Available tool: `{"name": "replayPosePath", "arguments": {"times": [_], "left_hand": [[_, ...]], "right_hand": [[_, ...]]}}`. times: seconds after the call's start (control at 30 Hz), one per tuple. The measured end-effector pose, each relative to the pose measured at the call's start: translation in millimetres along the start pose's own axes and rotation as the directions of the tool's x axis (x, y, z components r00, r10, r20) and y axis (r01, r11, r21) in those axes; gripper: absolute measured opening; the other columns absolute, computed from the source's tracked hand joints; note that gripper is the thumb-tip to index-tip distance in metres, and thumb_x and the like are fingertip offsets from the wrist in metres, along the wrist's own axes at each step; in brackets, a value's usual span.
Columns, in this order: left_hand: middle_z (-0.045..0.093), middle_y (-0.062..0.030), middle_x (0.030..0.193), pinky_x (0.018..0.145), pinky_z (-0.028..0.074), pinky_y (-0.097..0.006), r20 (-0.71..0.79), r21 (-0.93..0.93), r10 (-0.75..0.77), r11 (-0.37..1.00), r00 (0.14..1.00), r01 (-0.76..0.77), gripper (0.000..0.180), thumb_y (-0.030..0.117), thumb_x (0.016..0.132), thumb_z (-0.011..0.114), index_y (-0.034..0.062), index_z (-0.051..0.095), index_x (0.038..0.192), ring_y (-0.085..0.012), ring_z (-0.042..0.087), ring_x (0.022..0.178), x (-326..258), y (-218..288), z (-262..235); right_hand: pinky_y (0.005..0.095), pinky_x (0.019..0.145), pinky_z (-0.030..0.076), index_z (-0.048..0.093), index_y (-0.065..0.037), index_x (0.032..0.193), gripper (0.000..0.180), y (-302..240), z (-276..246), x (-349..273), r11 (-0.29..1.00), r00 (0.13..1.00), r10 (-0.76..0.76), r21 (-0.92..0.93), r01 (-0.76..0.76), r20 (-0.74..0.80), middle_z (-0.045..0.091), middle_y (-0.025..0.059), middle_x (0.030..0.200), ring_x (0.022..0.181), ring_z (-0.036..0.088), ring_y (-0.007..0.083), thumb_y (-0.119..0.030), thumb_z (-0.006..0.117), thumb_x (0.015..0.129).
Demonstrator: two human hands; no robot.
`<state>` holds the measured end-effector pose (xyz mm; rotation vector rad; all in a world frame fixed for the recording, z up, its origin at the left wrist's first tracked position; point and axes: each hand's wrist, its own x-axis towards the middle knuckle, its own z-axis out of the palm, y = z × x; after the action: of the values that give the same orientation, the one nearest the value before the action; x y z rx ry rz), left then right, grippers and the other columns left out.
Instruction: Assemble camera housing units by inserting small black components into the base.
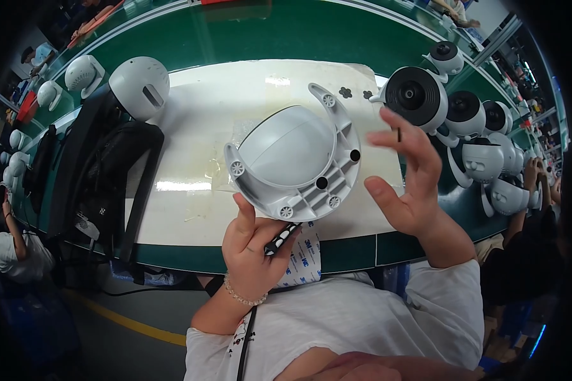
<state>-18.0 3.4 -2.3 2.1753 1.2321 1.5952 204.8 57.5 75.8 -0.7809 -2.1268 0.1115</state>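
Observation:
In the middle of the table lies a white rounded plastic housing point(288, 143), its curved ribbed base point(310, 202) turned towards me. Two round black pads point(354, 155) sit on that base, and several wheel-like round recesses show along it. My left hand point(255, 244) is closed on a black strip with white round spots point(282, 239); a white backing sheet with blue print point(304, 259) hangs beside it. The thumb side of that hand is against or very near the base's lower edge. My right hand point(408, 174) is raised right of the housing, fingers spread, nothing visible in it.
A white mat point(190, 209) covers the green table. At left stand a white domed unit point(140, 89) and a black bag-like item point(117, 168). Several white units with black round faces point(416, 98) crowd the right side. Small dark flower-shaped pieces point(345, 93) lie on the mat. Other people sit nearby.

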Motion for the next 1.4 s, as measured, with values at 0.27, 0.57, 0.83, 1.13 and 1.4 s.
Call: {"name": "replayPosePath", "arguments": {"times": [0.27,0.57,0.83,1.13,1.4], "left_hand": [[0.028,-0.0197,0.137,0.059,0.045,-0.029,0.021,-0.021,-0.024,0.999,0.999,0.024,0.03,-0.001,0.056,0.072,0.0047,0.062,0.084,-0.0209,0.059,0.067,-0.2,-0.5,-0.7],[0.028,-0.0193,0.137,0.058,0.045,-0.028,0.027,-0.042,-0.009,0.999,1.0,0.01,0.029,-0.001,0.056,0.073,0.0035,0.062,0.082,-0.0196,0.059,0.065,0.1,-2.5,-2.2],[0.029,-0.0193,0.136,0.058,0.045,-0.028,0.026,-0.053,-0.017,0.998,1.0,0.018,0.028,-0.001,0.056,0.073,0.0027,0.062,0.082,-0.0201,0.059,0.066,1.6,-0.8,-2.9],[0.033,-0.0197,0.134,0.058,0.044,-0.029,0.016,-0.058,-0.01,0.998,1.0,0.011,0.026,0.001,0.058,0.072,0.0031,0.063,0.083,-0.0203,0.06,0.067,1.1,-3.7,-2.5],[0.032,-0.0204,0.134,0.059,0.045,-0.028,0.023,-0.055,-0.028,0.998,0.999,0.03,0.024,0.001,0.058,0.072,0.0029,0.063,0.08,-0.02,0.06,0.067,-0.9,-4.4,-1.7]], "right_hand": [[0.0409,0.101,0.013,0.008,-0.003,0.135,0.092,-4.4,28.1,21.7,0.966,0.957,0.215,0.103,-0.238,0.196,0.016,0.0142,0.139,0.129,0.015,0.0265,-0.021,0.066,0.065],[0.0365,0.1,0.02,0.054,-0.008,0.095,0.016,28.3,20.2,32.8,0.778,0.924,0.383,0.541,-0.319,-0.006,0.035,0.0122,0.129,0.122,0.029,0.0231,-0.015,0.057,0.081],[0.0334,0.096,0.028,0.057,-0.006,0.093,0.013,28.7,20.5,51.9,0.726,0.915,0.373,0.564,-0.392,0.155,0.046,0.0117,0.12,0.115,0.038,0.0207,-0.014,0.055,0.083],[0.0326,0.09,0.034,0.058,-0.006,0.089,0.01,24.7,23.0,57.1,0.792,0.91,0.395,0.455,-0.406,0.124,0.051,0.0092,0.114,0.108,0.045,0.0207,-0.013,0.056,0.081],[0.0376,0.094,0.031,0.061,-0.007,0.092,0.026,20.6,10.1,48.9,0.886,0.989,-0.089,-0.444,0.134,0.121,0.051,0.0103,0.116,0.113,0.043,0.0288,-0.031,0.053,0.084]]}}
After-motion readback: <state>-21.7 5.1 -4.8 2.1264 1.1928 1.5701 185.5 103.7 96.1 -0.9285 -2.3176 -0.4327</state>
